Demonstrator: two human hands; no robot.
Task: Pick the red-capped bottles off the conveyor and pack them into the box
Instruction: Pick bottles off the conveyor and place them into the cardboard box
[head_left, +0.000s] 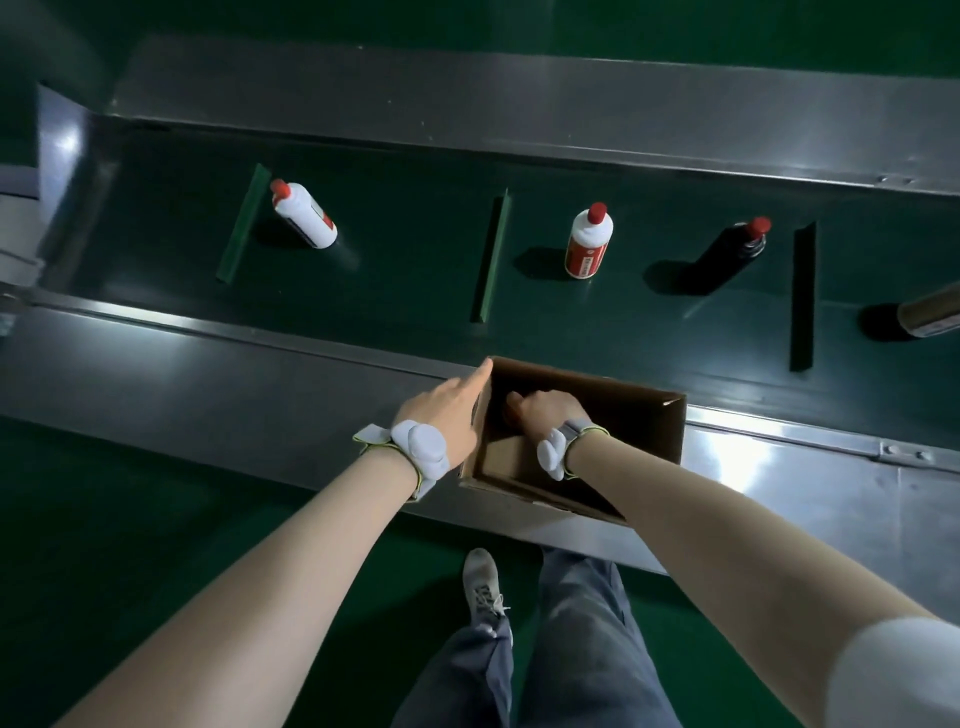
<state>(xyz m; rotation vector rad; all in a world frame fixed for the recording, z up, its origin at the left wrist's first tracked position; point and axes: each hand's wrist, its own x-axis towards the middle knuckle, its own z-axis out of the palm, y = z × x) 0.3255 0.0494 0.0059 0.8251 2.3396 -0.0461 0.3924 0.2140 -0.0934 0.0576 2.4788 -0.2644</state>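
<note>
Two white bottles with red caps are on the green conveyor belt (405, 291): one leaning bottle (304, 213) at the left and one upright bottle (588, 241) in the middle. A dark bottle with a red cap (730, 252) leans to the right of them. The open cardboard box (649, 415) sits on the near steel ledge. My left hand (447, 410) lies flat against the outside of the box's left wall, fingers stretched. My right hand (545, 413) is down inside the box with its fingers curled; whatever is under it is hidden.
Green cleats (491, 257) cross the belt between the bottles. A brown cylinder (930, 312) lies at the belt's right edge. Steel side rails (519, 98) run along both sides. My legs and a shoe (483, 582) stand on the green floor below the ledge.
</note>
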